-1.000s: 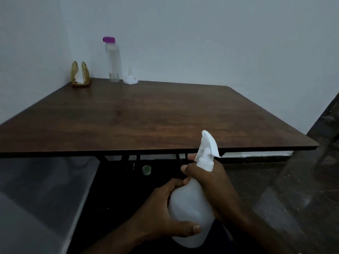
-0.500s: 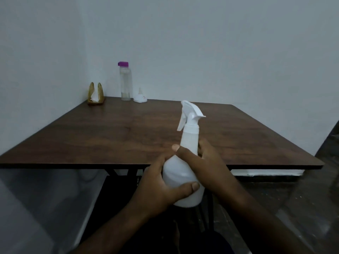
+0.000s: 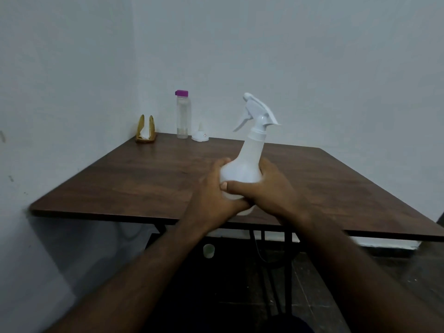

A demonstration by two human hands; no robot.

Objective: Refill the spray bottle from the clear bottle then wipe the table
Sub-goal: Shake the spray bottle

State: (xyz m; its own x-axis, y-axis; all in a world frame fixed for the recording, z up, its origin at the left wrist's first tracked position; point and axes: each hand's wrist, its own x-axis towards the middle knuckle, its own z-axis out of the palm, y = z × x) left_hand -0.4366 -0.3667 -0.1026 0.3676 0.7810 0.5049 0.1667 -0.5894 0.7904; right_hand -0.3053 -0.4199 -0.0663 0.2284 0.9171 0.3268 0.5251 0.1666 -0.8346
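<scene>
both hands point(image 3: 242, 191) gripping white spray bottle point(image 3: 247, 162), upright, over table point(image 3: 144, 179)

We see brown wood table point(image 3: 134, 179) in room corner, on thin black legs. At far left corner stand gold napkin holder point(image 3: 145, 129), clear bottle point(image 3: 182, 115) with purple cap, upright, and small white thing point(image 3: 200, 135) just beside bottle. We see small cup point(image 3: 208, 250) on floor point(image 3: 324, 284) under table.

Spray bottle point(image 3: 242, 169) now higher, seemingly farther forward over the table point(image 3: 144, 179).
</scene>
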